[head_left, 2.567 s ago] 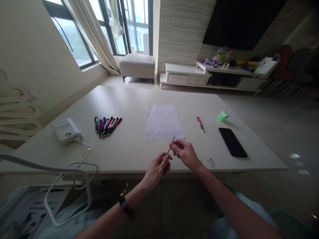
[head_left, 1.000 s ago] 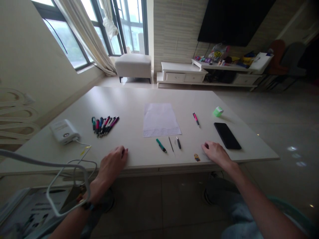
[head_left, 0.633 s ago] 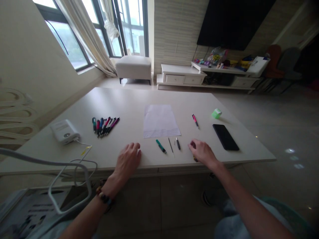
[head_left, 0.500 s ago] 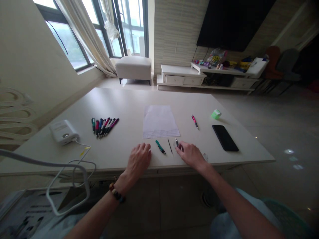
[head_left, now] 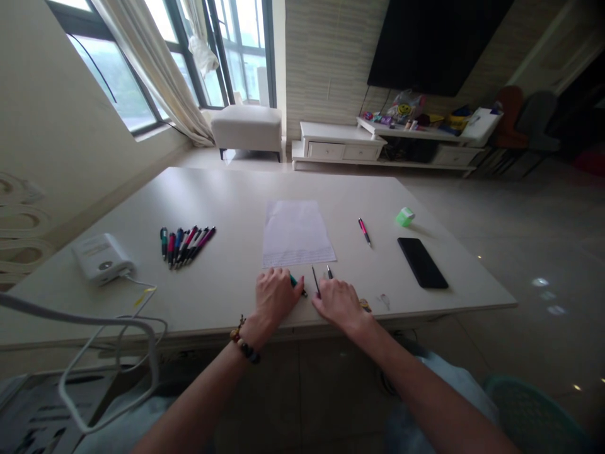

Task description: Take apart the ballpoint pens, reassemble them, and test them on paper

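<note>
Resting palm down on the pale surface [head_left: 227, 195], the left hand [head_left: 273, 295] lies over one end of a teal pen [head_left: 297, 285], its fingers [head_left: 278, 276] close together; whether they grip the pen, I cannot tell. The right hand [head_left: 338, 299] sits just beside a thin black rod [head_left: 315, 280], its fingers [head_left: 321, 297] loosely spread and holding nothing visible. A short black pen piece [head_left: 329, 272] lies just above them, and a small yellow cartoon sticker [head_left: 365, 305] sits beside the right hand. Farther up lies a sheet of paper [head_left: 297, 233]. To the left, a fanned row of pens [head_left: 186, 244] lies near a white power bank [head_left: 101, 257]; to the right are a pink pen [head_left: 363, 231], a green eraser [head_left: 405, 217] and a black phone [head_left: 422, 262].
</note>
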The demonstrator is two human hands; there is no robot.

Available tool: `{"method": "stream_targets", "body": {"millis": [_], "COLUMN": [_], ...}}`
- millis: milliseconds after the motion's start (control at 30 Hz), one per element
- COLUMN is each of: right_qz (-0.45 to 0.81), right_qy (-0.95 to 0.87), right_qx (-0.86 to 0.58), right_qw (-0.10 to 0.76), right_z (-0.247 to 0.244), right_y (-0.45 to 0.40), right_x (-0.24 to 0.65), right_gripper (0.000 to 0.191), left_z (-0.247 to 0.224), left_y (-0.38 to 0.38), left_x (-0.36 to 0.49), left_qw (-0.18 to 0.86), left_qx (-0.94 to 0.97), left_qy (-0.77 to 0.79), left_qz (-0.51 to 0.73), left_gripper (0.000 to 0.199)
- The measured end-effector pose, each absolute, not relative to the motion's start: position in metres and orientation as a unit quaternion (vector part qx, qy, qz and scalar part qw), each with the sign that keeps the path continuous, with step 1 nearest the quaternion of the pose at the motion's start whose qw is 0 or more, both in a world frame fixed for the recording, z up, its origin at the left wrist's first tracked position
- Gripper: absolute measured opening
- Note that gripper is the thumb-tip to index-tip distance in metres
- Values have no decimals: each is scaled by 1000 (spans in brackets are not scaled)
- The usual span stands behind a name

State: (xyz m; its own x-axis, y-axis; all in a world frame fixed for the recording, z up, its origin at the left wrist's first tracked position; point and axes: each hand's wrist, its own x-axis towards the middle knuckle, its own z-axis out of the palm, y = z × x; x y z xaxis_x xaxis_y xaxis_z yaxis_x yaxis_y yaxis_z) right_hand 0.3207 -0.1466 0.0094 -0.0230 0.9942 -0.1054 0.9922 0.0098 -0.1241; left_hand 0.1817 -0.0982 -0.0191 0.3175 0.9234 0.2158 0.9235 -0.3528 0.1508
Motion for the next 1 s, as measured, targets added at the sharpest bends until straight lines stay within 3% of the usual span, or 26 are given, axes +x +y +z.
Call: {"method": "stream_targets", "body": {"millis": [433,500,667,733,833,1000], "right_qz": [158,170,318,381,409,403], "right_qy": [-668,-662,-595,-553,-531,-557], "right_qx": [-727,-725,-617,-556,-517,-503], "right_qw": [18,81,406,490,533,523], "right_z": [4,6,19,24,27,24], "right_y": [-139,-138,-135,-134,-135,-136], "right_x": [320,323,332,334,333,328], "right_gripper": [20,16,15,20,24,23], "left_z": [-11,-9,-4,-2,0,2], "left_y": [-117,-120,-125,-127,-130,-132], "left_x": [165,163,158,156,155,156], "left_qw": [7,12,2,-4,-9,-6], "left_qx": [-844,-849,-861,-864,-866,-871], "left_qy": [-517,-501,-463,-450,-441,-430], "left_qz": [-145,-167,-210,-224,-236,-236], "left_gripper": [20,20,22,23,22,23]}}
